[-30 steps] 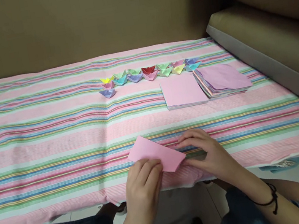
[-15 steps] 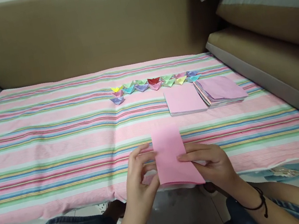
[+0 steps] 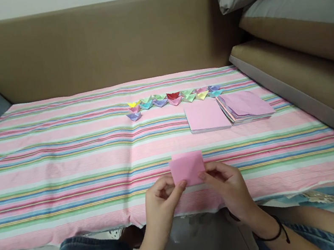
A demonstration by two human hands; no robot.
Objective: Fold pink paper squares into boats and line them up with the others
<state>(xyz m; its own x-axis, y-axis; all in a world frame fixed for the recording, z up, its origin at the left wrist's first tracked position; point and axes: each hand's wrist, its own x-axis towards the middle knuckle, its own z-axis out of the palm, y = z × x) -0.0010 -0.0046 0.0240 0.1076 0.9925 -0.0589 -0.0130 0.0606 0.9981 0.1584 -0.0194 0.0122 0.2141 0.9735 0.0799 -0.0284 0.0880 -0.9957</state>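
A folded sheet of pink paper (image 3: 188, 168) is held between both hands above the front part of the striped cloth. My left hand (image 3: 163, 199) pinches its lower left corner, thumb on the near face and fingers behind. On the lower right, my right hand (image 3: 227, 183) grips the paper the same way, a dark cord round the wrist. The paper is doubled over, its back layer showing slightly above the front one.
Several small folded paper boats (image 3: 174, 99) stand in rows farther back. Right of them lie a neat stack of pink square paper (image 3: 207, 116) and a looser stack of coloured paper (image 3: 247, 105). Cushions (image 3: 298, 11) are piled at the right edge of the striped cloth (image 3: 74, 167).
The tall pink sheet has been folded over to about half its height. Both hands now pinch its lower corners; the left fingers have closed on it. The view has tilted up slightly.
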